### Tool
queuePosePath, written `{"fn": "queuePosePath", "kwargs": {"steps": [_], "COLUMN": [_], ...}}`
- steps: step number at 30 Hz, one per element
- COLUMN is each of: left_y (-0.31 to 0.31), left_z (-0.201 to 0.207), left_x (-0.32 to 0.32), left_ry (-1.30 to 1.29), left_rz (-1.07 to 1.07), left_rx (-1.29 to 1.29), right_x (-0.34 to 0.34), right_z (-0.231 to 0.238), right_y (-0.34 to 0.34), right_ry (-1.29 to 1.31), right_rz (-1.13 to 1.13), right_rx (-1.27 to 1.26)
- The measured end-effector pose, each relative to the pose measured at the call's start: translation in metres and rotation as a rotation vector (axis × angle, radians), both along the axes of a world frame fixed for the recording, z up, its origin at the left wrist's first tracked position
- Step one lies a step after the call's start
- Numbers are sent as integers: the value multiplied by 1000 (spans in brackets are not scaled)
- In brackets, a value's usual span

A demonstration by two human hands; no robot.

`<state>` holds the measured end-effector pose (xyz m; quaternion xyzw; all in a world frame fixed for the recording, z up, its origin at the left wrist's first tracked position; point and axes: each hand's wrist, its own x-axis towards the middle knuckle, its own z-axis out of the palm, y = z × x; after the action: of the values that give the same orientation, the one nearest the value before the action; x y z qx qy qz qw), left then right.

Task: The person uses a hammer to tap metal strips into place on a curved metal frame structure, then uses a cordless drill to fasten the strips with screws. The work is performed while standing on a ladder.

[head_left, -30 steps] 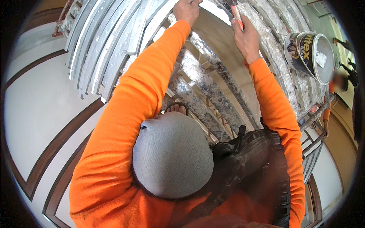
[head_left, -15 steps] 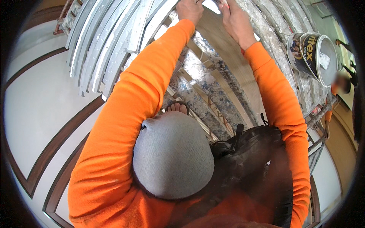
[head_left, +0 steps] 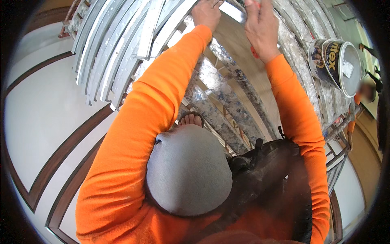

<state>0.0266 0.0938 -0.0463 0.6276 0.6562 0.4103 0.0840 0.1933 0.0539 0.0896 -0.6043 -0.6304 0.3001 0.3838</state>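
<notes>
At your right sat a bucket [head_left: 318, 66] with a black side, a bright picture on it and a pale round rim. A small whitish lump [head_left: 347, 69] was inside, against the grey inner wall. A black bag [head_left: 264, 164] was nearer you, with folds and a little cord; what was in it was hidden.

The bucket sat on long planks [head_left: 280, 40]. More planks [head_left: 227, 91] ran in front of you, with gaps between them and a smooth brown board [head_left: 239, 61] beside them. Far to the left was a white wall [head_left: 44, 110] with dark brown strips. At the far right were metal pipes [head_left: 341, 132] and another person in an orange sleeve [head_left: 352, 124].

The planks were rough, with grey and white splashes. On your left lay a pile of silver strips [head_left: 118, 36], long, thin and shiny. Your toes [head_left: 191, 119] poked out past a round shape in soft grey cloth [head_left: 189, 171].

Your right hand [head_left: 262, 34] was closed around a red handle [head_left: 254, 52] near the top edge. Your left hand [head_left: 206, 16] was just beside the silver strips, its fingers curled; I can't tell what they held.
</notes>
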Motion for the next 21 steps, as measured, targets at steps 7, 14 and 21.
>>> {"fn": "queuePosePath", "kwargs": {"steps": [7, 14, 21], "left_y": [6, 7, 9], "left_z": [-3, 7, 14], "left_x": [-1, -2, -5], "left_ry": [-45, -371, -604], "left_rz": [-25, 65, 68], "left_rx": [26, -36, -88], "right_x": [27, 65, 83], "right_z": [-30, -49, -83], "right_y": [5, -24, -31], "right_ry": [-193, -484, -555], "right_rz": [159, 47, 82], "right_rx": [-138, -187, -134]}}
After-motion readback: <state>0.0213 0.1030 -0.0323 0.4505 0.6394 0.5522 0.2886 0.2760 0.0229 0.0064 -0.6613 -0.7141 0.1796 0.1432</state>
